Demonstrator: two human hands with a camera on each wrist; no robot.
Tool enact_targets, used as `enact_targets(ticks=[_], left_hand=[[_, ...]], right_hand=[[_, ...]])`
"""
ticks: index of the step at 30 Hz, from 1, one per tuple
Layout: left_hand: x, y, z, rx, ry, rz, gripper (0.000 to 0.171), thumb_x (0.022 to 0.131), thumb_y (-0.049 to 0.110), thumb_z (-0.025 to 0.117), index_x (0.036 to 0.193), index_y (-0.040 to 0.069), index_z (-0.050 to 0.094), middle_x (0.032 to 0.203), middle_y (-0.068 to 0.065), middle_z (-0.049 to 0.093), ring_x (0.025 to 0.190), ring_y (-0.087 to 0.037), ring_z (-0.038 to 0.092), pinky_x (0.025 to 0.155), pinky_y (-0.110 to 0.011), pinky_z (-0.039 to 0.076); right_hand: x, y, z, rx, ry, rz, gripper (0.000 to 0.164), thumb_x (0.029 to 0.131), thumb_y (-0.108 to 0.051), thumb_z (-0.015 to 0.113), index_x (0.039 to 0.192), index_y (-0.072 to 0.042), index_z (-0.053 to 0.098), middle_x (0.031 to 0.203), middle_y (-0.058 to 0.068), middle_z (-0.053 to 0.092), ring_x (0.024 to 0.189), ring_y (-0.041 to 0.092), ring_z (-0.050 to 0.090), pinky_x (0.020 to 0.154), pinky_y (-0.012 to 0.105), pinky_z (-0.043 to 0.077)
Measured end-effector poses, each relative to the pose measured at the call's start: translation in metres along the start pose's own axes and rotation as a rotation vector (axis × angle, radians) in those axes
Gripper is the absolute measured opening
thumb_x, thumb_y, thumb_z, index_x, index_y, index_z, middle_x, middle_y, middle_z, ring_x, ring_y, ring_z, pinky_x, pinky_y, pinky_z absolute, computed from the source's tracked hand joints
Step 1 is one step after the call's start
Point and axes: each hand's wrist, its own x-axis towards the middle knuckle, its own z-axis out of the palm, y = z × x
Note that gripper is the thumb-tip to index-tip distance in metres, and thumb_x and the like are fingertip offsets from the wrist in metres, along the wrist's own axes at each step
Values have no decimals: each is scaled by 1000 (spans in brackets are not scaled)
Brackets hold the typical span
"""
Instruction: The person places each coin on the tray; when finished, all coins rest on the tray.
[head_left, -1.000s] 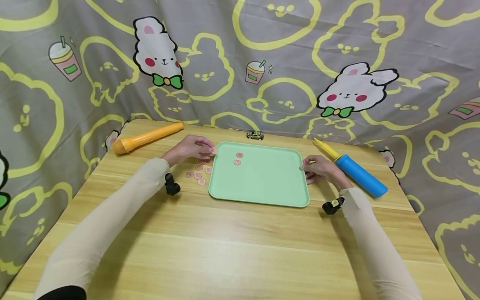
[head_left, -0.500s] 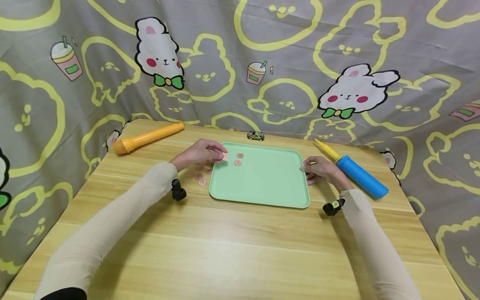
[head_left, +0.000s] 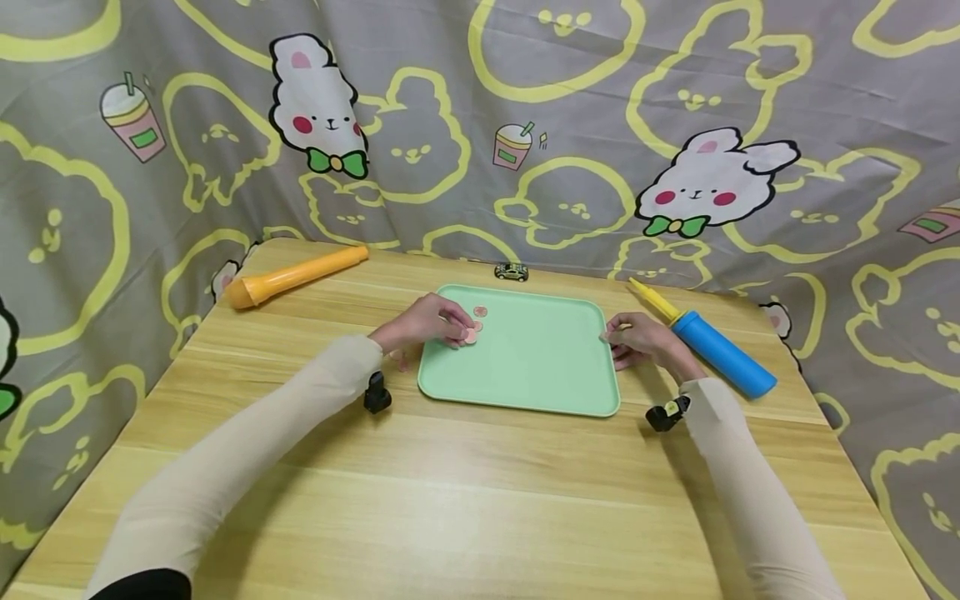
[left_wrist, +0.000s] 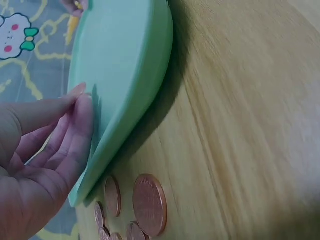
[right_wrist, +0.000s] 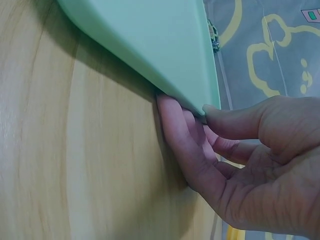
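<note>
In the head view my left hand (head_left: 431, 322) is over the left part of a light green tray (head_left: 540, 358) and pinches a copper coin (head_left: 470, 336) between thumb and fingertips. Another coin (head_left: 480, 311) lies on the tray just behind the fingers, and a further one is partly covered by them. My right hand (head_left: 637, 335) holds the tray's right rim, thumb on top and fingers underneath, as the right wrist view confirms. Loose copper coins (left_wrist: 150, 204) lie on the table by the tray's left side, mostly hidden by the left forearm in the head view.
An orange toy microphone (head_left: 300, 275) lies at the back left. Behind the tray stands a small toy car (head_left: 512, 272). A blue and yellow pump (head_left: 720, 350) lies to the right. A patterned cloth (head_left: 480, 125) hangs along the table's back edge.
My left hand has carried the coin rightward from the tray's left edge to over the tray, near the coins lying there. The right hand keeps its hold on the rim.
</note>
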Motion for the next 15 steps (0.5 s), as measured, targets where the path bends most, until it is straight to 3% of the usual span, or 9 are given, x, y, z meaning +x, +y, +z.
enact_targets(ticks=[5, 9, 15], left_hand=[[4, -1, 5, 136, 11, 11, 15, 95, 0, 75, 109, -6, 75, 97, -17, 77, 75, -16, 70, 73, -27, 58], [7, 0, 8, 153, 8, 4, 13, 95, 2, 74, 105, -6, 73, 94, -14, 75, 73, -16, 65, 70, -26, 55], [6, 3, 11, 195, 3, 4, 11, 95, 3, 75, 102, -4, 71, 89, -10, 70, 72, -15, 62, 68, -25, 52]], right_hand=[[0, -2, 0, -3, -9, 10, 25, 111, -12, 52, 128, 6, 45, 87, 8, 61, 74, 14, 63, 73, 34, 63], [-1, -5, 0, 1, 1, 25, 27, 110, -12, 53, 129, 6, 45, 87, 7, 62, 74, 14, 64, 73, 34, 64], [-1, -7, 4, 9, 113, 27, 35, 107, -9, 59, 134, 9, 45, 87, 8, 65, 71, 13, 68, 70, 35, 64]])
